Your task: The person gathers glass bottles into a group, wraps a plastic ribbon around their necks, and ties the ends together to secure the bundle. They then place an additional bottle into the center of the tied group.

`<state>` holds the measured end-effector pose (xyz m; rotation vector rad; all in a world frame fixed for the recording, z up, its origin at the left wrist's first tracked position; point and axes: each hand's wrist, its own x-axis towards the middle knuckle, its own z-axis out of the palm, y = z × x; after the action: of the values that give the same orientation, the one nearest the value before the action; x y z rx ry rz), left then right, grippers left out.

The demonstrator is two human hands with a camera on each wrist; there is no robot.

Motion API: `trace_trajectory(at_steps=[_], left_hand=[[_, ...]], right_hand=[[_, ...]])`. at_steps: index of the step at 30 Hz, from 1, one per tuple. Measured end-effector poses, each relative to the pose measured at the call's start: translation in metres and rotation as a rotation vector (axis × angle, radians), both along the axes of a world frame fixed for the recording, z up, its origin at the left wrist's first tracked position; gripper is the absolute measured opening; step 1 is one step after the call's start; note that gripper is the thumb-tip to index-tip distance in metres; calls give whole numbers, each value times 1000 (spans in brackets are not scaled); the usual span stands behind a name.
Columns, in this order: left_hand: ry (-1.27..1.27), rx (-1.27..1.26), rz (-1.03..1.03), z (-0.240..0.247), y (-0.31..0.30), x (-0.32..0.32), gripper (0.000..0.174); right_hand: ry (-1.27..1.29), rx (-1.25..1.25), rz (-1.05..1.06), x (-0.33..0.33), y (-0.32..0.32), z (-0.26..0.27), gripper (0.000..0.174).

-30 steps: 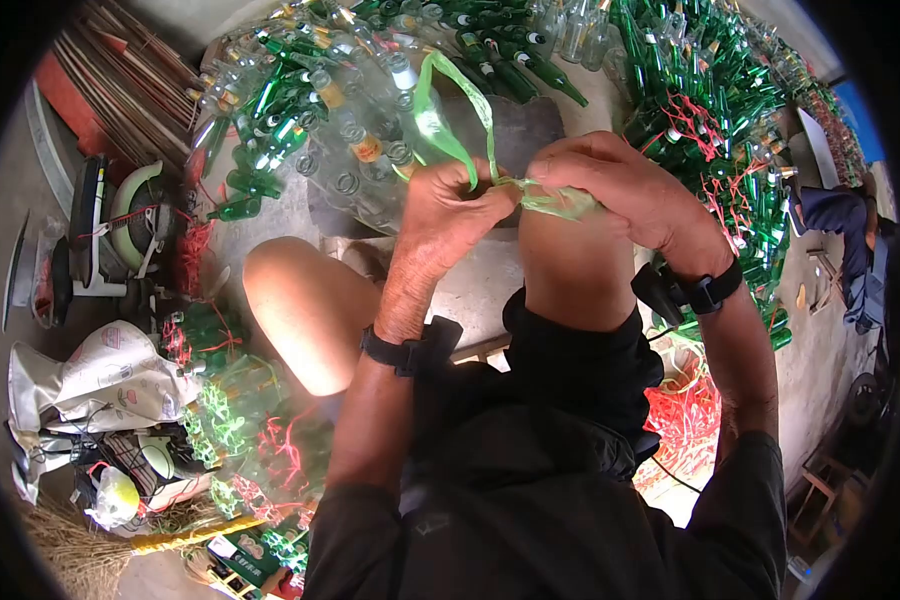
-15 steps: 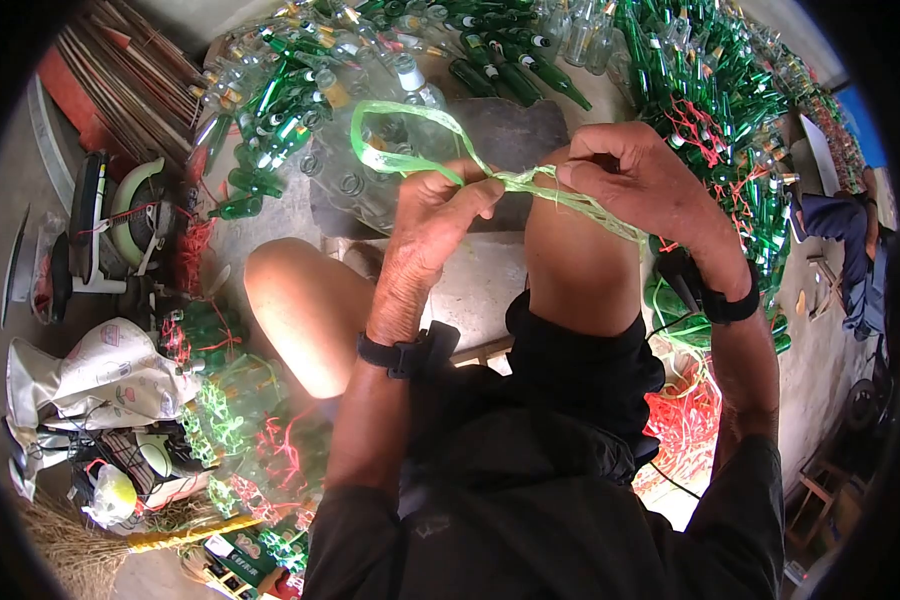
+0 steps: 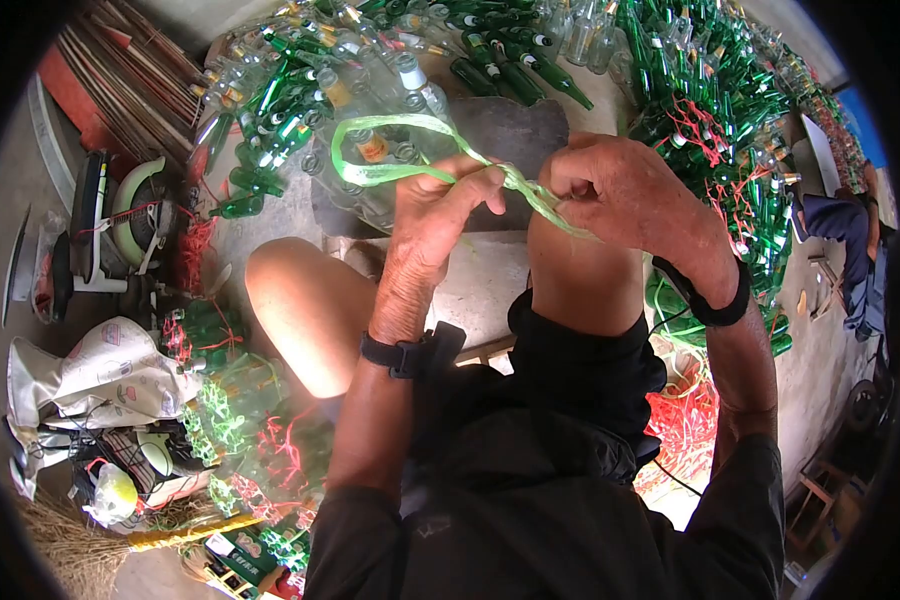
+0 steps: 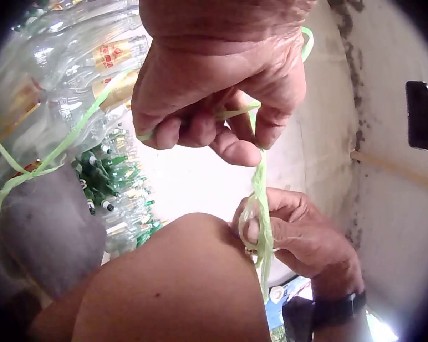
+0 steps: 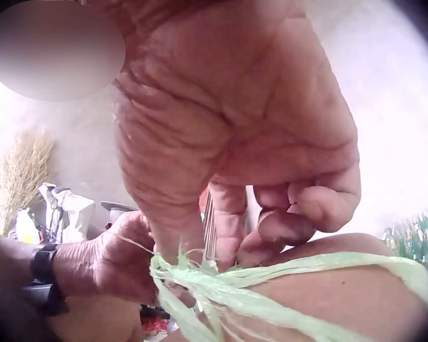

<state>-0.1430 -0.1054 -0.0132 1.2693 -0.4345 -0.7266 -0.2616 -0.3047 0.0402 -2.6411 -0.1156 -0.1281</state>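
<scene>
A light green plastic strip (image 3: 525,188) is stretched between the two hands in front of the knees. My left hand (image 3: 432,215) pinches it between thumb and fingers, with a loop standing out to the left over clear bottles. On the other side my right hand (image 3: 640,195) grips the twisted part near the right knee. In the left wrist view the strip (image 4: 260,182) runs from the left fingertips to the right hand (image 4: 310,239). Frayed ends of the strip (image 5: 192,281) show under the right thumb in the right wrist view.
Clear bottles (image 3: 355,185) stand close beyond the left hand. Heaps of green bottles (image 3: 660,60) lie at the back and right. Red strips (image 3: 682,425) are piled beside the right thigh. Boards (image 3: 120,85) lean at the far left; another person (image 3: 850,240) is at the right edge.
The loop has swung down from upright to the left. The right hand drew away to the right, then came back slightly, and the strip between the hands is now twisted tighter.
</scene>
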Motion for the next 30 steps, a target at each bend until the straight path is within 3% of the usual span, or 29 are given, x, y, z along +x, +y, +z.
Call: trace_trajectory(at_steps=[3, 6, 8, 24, 30], left_hand=[[-9, 5, -8, 0, 1, 2, 12], [-38, 21, -25, -2, 2, 3, 12], [-47, 27, -31, -3, 2, 4, 13], [-84, 88, -112, 3, 3, 5, 17], [-65, 79, -122, 7, 2, 3, 17]], right_hand=[[-32, 42, -70, -1, 8, 5, 11], [-123, 258, -12, 2, 8, -3, 13], [-26, 523, -4, 5, 9, -2, 12], [47, 754, -152, 17, 21, -14, 13], [193, 876, -201, 16, 20, -6, 16]])
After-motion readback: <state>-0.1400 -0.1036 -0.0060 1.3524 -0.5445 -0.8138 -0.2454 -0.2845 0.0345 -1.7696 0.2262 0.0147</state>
